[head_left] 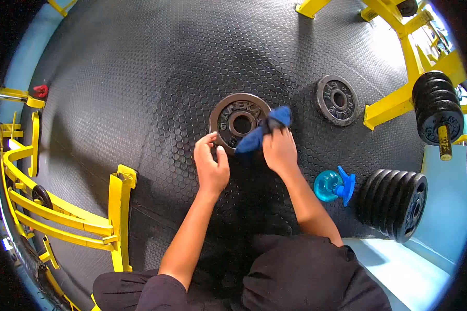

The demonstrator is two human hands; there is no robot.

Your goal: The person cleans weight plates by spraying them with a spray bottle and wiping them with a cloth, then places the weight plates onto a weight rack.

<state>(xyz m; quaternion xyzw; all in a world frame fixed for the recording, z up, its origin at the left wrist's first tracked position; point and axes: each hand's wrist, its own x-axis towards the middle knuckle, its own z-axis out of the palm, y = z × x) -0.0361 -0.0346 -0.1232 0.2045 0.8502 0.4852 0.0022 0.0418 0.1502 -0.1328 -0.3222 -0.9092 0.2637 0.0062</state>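
A round dark weight plate (224, 112) with raised lettering lies on the black rubber floor in front of me. At its lower left rim is my left hand (211, 165), fingers apart and curved, fingertips at the edge. My right hand (281, 150) grips a blue cloth (250, 141) over the plate's lower right side. The cloth is bunched and covers part of the rim; its dark middle is slightly blurred. A blue spray bottle (327, 185) lies on the floor to the right of my right forearm.
A second weight plate (337, 100) lies flat at the upper right. Several plates (394, 202) stand in a row by the light wall at the right. More plates hang on a yellow rack (394, 106). A yellow metal frame (118, 223) rises at the left.
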